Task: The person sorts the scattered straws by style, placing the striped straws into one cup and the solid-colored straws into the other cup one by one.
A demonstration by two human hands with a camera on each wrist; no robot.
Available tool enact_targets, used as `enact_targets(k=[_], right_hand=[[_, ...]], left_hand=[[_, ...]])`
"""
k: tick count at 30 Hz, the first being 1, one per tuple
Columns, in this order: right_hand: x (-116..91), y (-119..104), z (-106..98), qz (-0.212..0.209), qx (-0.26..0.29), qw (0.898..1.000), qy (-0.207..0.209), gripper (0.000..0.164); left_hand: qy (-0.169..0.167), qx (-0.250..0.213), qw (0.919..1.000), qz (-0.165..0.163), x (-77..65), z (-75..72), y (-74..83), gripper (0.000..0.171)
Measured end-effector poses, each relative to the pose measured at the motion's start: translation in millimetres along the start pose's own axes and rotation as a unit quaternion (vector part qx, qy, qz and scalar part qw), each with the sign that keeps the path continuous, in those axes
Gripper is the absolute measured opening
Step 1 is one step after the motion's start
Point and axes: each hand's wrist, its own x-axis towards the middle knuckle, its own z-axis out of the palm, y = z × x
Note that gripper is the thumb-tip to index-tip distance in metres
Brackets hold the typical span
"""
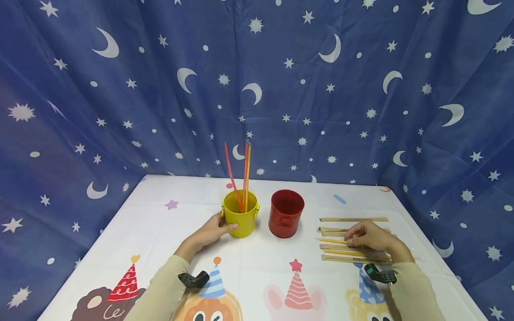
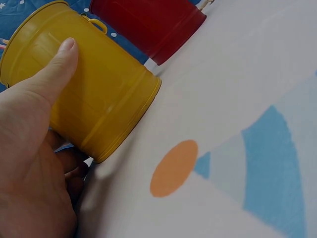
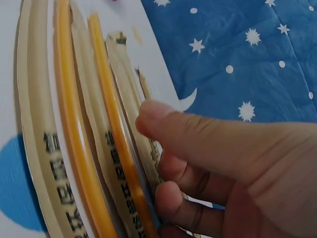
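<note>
My left hand (image 1: 210, 232) holds the side of a yellow bucket (image 1: 239, 227), thumb on the near wall and fingers round the far side. Two red straws (image 1: 229, 169) and a yellow straw (image 1: 248, 174) stand leaning inside it. At the right, my right hand (image 1: 371, 235) is over a row of straws, thumb and fingers bent and apart, with nothing visibly pinched. Close under its fingertips lie a yellow straw (image 3: 111, 84) and a paper-wrapped straw (image 3: 123, 64). Another yellow straw (image 3: 74, 119) lies between wrapped ones.
A red bucket (image 1: 286, 214) stands just right of the yellow one. More paper-wrapped straws (image 1: 353, 219) lie roughly parallel on the white printed tablecloth (image 1: 192, 191). A blue curtain (image 1: 273, 67) with moons and stars hangs behind the table.
</note>
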Motion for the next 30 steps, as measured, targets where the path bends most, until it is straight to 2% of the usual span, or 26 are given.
enact_targets(k=[8,15,24,30], right_hand=[[-0.3,3.6,2.4,-0.006,-0.031,0.999,0.018,0.013],[-0.7,6.2,7.3,0.034,-0.058,0.997,0.036,0.008],[-1.5,6.6,12.6,0.049,-0.071,0.995,0.054,0.006],[1.5,4.5,10.5,0.030,-0.069,0.995,0.057,0.006]], left_hand=[[0.006,-0.011,0.9999,0.000,-3.3,0.2,-0.7,0.098],[0.004,-0.010,0.9999,0.001,-6.0,3.7,-0.9,0.097],[0.003,-0.010,0.9999,0.005,-4.0,4.8,-2.4,0.096],[0.010,-0.007,0.9999,0.011,-3.4,2.7,-0.2,0.095]])
